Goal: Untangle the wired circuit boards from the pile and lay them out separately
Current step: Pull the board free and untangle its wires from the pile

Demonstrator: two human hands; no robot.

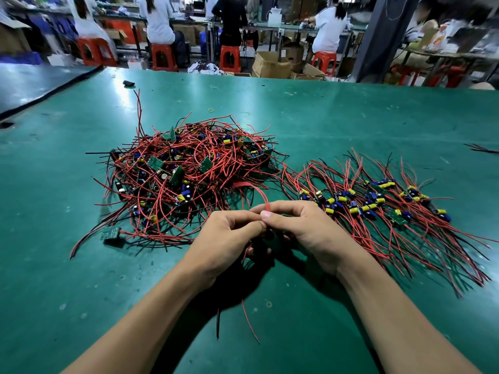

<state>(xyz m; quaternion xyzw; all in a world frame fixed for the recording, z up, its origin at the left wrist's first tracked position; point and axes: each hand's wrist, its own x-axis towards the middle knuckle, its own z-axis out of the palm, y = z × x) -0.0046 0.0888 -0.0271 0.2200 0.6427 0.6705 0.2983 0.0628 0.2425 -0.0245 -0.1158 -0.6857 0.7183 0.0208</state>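
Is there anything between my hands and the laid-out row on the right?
Nothing visible. The left hand and right hand pinch red wires right beside the laid-out row; only bare green table mat lies between.

The green bench [351, 117] holds a tangled pile [189, 168] of wired boards, a neat row [378, 203] beside it, and one rubber band [211, 110].
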